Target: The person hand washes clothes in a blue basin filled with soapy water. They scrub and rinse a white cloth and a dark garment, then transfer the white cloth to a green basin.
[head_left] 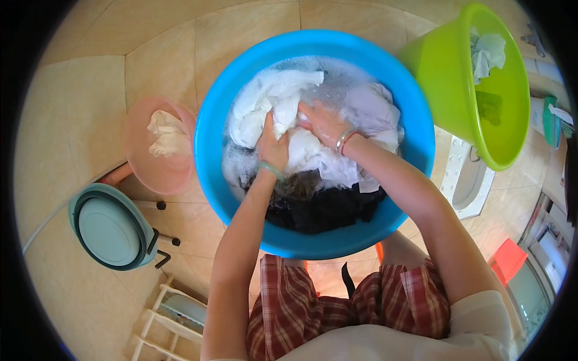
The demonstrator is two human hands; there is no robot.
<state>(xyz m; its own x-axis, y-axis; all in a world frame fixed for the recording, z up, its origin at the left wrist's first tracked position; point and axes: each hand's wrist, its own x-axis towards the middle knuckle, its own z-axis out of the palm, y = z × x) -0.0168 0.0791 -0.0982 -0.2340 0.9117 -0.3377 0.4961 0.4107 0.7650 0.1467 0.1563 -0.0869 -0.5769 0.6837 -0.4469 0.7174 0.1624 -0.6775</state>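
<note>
A large blue basin (211,180) stands in front of me with foamy water and laundry in it. My left hand (274,147), a pale green bangle at its wrist, is closed on a wet white garment (271,90). Just to its right my right hand (327,124), with a bracelet at the wrist, grips the same white cloth; some of its fingertips are hidden in the folds. A pale lilac garment (370,108) floats at the right side of the basin. Dark clothes (319,210) lie in the water on the near side.
A tilted lime green bucket (436,72) with pale cloth inside stands at the right, beside a white squat toilet (468,183). On the left are a pink basin (135,144) holding a cream cloth, a teal collapsible basin (108,228) and a white rack (150,319).
</note>
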